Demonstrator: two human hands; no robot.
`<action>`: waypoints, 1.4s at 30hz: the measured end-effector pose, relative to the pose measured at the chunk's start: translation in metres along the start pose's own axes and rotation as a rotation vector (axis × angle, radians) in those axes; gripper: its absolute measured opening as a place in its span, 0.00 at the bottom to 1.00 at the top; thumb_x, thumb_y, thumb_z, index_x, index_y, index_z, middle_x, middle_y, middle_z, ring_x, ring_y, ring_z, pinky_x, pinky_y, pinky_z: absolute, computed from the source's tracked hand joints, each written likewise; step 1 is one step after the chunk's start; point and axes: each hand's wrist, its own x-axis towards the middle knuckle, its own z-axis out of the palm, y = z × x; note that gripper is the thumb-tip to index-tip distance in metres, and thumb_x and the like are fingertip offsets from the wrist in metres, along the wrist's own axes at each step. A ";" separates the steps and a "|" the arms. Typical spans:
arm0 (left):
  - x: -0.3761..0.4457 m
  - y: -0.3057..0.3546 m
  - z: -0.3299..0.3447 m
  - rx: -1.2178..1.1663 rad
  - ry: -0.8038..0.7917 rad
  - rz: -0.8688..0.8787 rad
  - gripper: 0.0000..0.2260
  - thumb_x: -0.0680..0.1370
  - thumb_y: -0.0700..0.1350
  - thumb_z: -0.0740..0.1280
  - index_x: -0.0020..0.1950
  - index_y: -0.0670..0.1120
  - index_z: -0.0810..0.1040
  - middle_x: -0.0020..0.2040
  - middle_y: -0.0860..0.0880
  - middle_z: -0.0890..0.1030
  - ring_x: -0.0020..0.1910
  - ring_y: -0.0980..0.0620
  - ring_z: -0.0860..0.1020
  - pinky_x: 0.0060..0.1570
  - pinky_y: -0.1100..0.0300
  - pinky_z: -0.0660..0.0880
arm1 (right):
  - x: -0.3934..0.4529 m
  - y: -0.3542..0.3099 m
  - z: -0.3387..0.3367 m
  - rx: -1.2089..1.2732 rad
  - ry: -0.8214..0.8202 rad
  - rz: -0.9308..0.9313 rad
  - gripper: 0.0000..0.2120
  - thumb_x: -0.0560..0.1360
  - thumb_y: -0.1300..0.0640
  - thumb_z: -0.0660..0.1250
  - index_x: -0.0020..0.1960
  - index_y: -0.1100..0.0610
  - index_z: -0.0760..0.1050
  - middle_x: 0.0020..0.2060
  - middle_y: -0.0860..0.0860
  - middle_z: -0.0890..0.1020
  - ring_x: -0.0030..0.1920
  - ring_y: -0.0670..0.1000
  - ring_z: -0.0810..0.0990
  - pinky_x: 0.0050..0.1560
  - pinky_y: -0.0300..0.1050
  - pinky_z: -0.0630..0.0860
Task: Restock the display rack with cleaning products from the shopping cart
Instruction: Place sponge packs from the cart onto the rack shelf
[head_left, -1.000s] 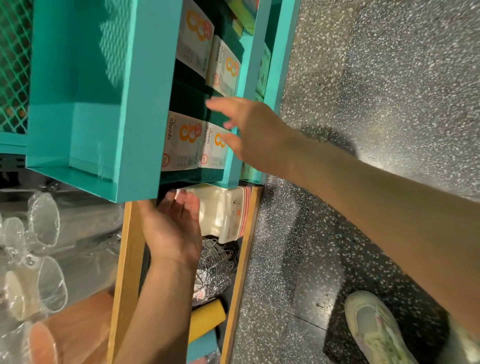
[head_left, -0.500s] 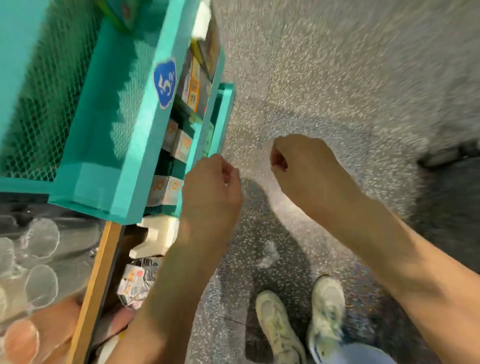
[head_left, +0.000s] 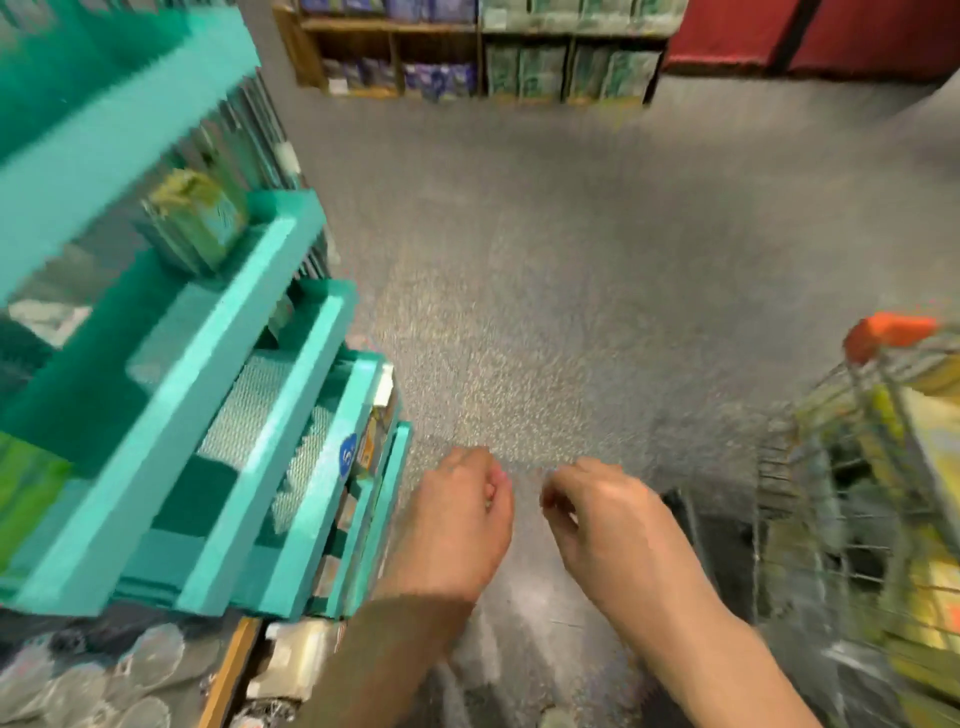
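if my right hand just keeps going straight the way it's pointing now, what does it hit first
Probably nothing soon. The right hand points up the aisle, over bare speckled floor. The shopping cart sits off to its right, and the frame is blurred, so depth is uncertain.

Blue round sticker (head_left: 348, 455) on the teal display rack (head_left: 291, 467), digit 5 legible, remaining print blurred

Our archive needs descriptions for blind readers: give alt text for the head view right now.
Two empty hands, left hand and right hand, fingers loosely curled, hang over speckled floor between a teal display rack on the left and a wire shopping cart of blurred packages on the right.
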 end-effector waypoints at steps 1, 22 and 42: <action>0.001 0.017 -0.014 0.009 0.022 0.036 0.06 0.77 0.42 0.61 0.41 0.45 0.75 0.38 0.50 0.74 0.39 0.50 0.72 0.46 0.57 0.69 | -0.005 -0.003 -0.019 0.002 0.040 0.023 0.05 0.69 0.58 0.61 0.36 0.56 0.74 0.33 0.53 0.77 0.36 0.59 0.78 0.34 0.49 0.74; 0.034 0.274 0.011 -0.080 -0.340 0.585 0.06 0.76 0.40 0.66 0.38 0.46 0.76 0.30 0.56 0.71 0.33 0.54 0.71 0.34 0.67 0.61 | -0.113 0.091 -0.181 0.098 0.448 0.621 0.06 0.75 0.59 0.64 0.49 0.56 0.78 0.47 0.52 0.81 0.51 0.52 0.76 0.51 0.45 0.69; 0.200 0.355 0.207 -0.176 -0.884 0.472 0.09 0.76 0.41 0.64 0.36 0.49 0.75 0.34 0.50 0.79 0.39 0.46 0.78 0.40 0.58 0.73 | -0.064 0.246 -0.185 0.395 0.882 1.347 0.05 0.75 0.61 0.65 0.42 0.54 0.79 0.34 0.43 0.78 0.35 0.39 0.73 0.32 0.27 0.66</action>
